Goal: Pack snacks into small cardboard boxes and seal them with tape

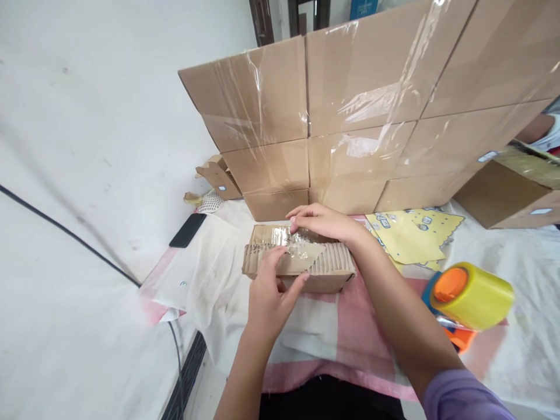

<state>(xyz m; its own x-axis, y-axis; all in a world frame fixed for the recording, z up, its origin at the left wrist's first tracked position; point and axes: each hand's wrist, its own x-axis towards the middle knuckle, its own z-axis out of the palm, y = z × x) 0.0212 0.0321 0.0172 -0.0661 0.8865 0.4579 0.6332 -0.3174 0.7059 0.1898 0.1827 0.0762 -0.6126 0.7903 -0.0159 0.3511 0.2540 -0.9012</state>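
A small cardboard box (pixel 324 283) lies on the cloth in front of me, with a torn, corrugated top flap and clear tape (pixel 301 248) across it. My left hand (pixel 273 289) grips its near side, index finger over the flap and thumb against the front edge; the other fingers are partly hidden. Across the top reaches my right hand (pixel 321 221), its fingers stretched out over the far part of the box and its thumb at the tape. To the right, a tape dispenser with a yellow roll (pixel 487 297) rests on the cloth.
A tall wall of taped cartons (pixel 359 111) stands behind the box. Yellow printed sheets (pixel 411 236) lie to the right, near an open carton (pixel 507 189). On the left are a black phone (pixel 187 230) and another small carton (pixel 221 178). Another person's arm (pixel 536 128) shows at far right.
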